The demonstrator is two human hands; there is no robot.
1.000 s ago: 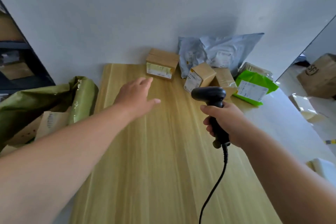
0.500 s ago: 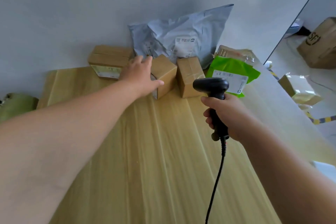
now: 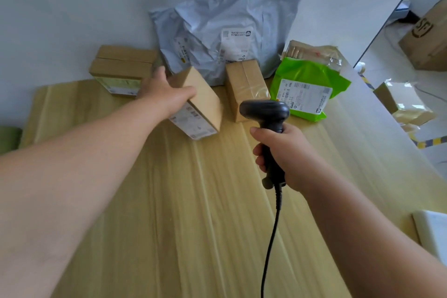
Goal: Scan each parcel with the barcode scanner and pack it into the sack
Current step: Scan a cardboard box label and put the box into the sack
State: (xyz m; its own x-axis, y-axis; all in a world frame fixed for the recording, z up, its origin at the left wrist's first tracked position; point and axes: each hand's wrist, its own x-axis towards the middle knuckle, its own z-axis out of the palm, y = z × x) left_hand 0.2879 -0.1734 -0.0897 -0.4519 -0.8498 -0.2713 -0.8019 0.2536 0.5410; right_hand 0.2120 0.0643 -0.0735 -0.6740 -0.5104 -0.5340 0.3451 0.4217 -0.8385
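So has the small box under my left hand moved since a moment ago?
Yes. The left hand has tipped the small box and drawn it nearer, away from the taped box it sat beside.

A dark "SF" mark stands on the cardboard box [image 3: 428, 38] far right beyond the right grip [image 3: 287, 155]; the green bag [image 3: 312, 72] label's print is unreadable.

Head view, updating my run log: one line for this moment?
left hand grips small box | right hand holds scanner | box tilted
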